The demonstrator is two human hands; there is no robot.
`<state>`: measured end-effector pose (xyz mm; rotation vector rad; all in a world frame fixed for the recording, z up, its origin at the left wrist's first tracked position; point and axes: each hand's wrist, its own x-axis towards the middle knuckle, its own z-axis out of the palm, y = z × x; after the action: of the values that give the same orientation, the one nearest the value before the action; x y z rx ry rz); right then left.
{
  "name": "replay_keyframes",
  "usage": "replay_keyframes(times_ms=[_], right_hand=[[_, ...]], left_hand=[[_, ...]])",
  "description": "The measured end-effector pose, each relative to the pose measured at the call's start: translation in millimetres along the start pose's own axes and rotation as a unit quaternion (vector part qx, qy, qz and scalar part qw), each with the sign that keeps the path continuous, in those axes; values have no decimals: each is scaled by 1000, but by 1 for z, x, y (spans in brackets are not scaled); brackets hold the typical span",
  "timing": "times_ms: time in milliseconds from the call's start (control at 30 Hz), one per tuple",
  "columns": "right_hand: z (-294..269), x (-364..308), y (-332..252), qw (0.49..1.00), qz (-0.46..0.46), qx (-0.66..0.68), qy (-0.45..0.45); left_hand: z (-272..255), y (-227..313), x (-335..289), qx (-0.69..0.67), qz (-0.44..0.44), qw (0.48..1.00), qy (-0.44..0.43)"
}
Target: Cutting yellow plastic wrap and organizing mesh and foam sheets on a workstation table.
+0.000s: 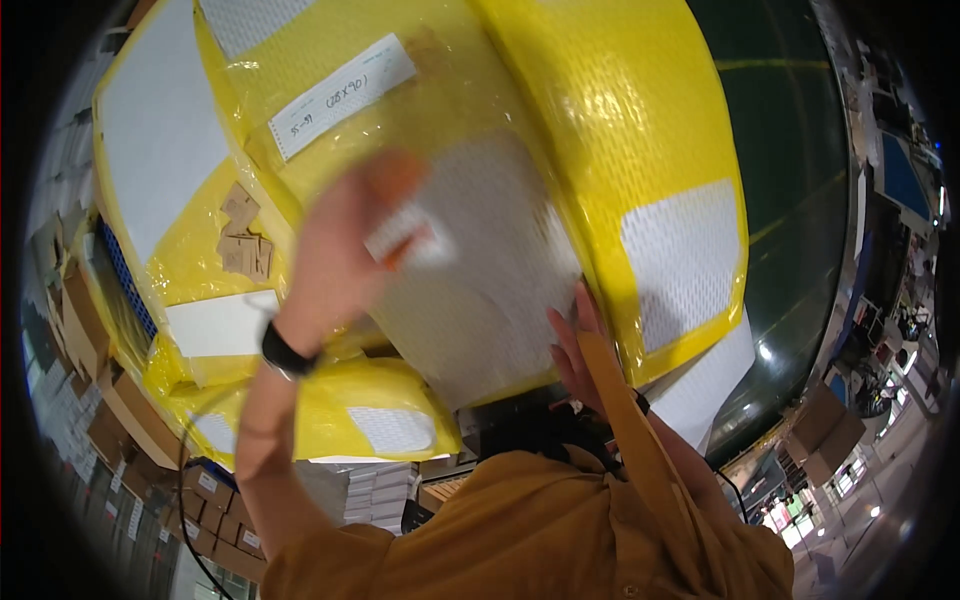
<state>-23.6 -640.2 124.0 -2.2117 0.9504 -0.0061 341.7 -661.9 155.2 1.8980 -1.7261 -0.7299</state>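
My left hand [340, 245], smeared by motion, is above the left part of a grey patterned sheet [470, 300] lying under clear film. Orange patches [397, 178] show at its fingers, with a small white blur beside them; whether these are held or worn I cannot make out. My right hand [575, 355] lies with fingers stretched out at the lower right edge of the grey sheet, holding nothing visible. To its right is a glossy yellow film-wrapped pack [640, 130] with a white patterned patch. A white handwritten label [342, 95] lies on the film beyond my left hand.
Brown cardboard scraps [246, 235] and a white card [222, 325] lie on yellow film at the left. Another yellow pack [330, 405] is near my left forearm. A dark green glossy surface [775, 200] borders the right. Cardboard boxes [215, 510] stand at the lower left.
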Motion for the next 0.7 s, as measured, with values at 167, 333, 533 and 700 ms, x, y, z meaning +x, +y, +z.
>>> replay_keyframes(times_ms=[167, 333, 533, 700], right_hand=[[4, -20, -4, 1000, -12, 3, 8], [-5, -46, -24, 991, 118, -27, -49], [23, -62, -38, 989, -60, -125, -43], [60, -70, -39, 990, -64, -110, -66]], left_hand=[[87, 14, -79, 179, 14, 977, -112], [114, 14, -66, 212, 4, 977, -9], [111, 17, -80, 273, 12, 962, 28], [92, 63, -108, 4, 22, 999, -27]])
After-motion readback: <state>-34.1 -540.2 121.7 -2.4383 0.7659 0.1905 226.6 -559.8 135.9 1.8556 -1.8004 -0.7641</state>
